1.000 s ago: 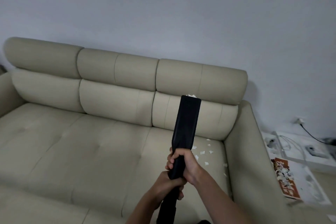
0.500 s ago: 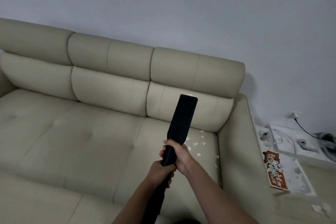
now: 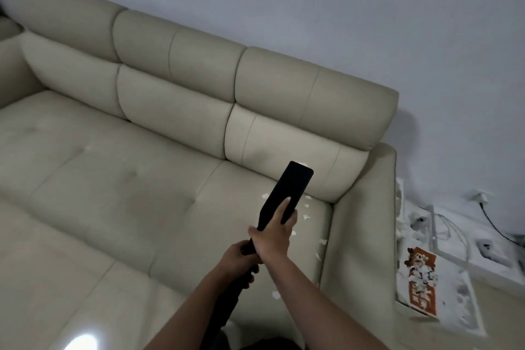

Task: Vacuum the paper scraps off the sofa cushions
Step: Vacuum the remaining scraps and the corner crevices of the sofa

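A black vacuum nozzle (image 3: 289, 187), long and flat, points up over the right seat cushion (image 3: 227, 224) of a beige sofa. My right hand (image 3: 274, 234) grips its neck, the forefinger stretched along the flat head. Just below, my left hand (image 3: 237, 260) grips the black tube. Several small white paper scraps (image 3: 306, 216) lie on the cushion to the right of the nozzle, near the armrest; one more scrap (image 3: 275, 295) lies closer to me. A white bit shows at the nozzle's far tip.
The sofa's right armrest (image 3: 366, 221) borders the scraps. Beyond it, white boxes, cables and a printed orange card (image 3: 422, 281) lie on the floor by the wall. The back cushions (image 3: 284, 139) rise right behind the nozzle.
The view has tilted and swung left. The nozzle has come lower, toward the seat. My right forefinger now lies out along the nozzle head.
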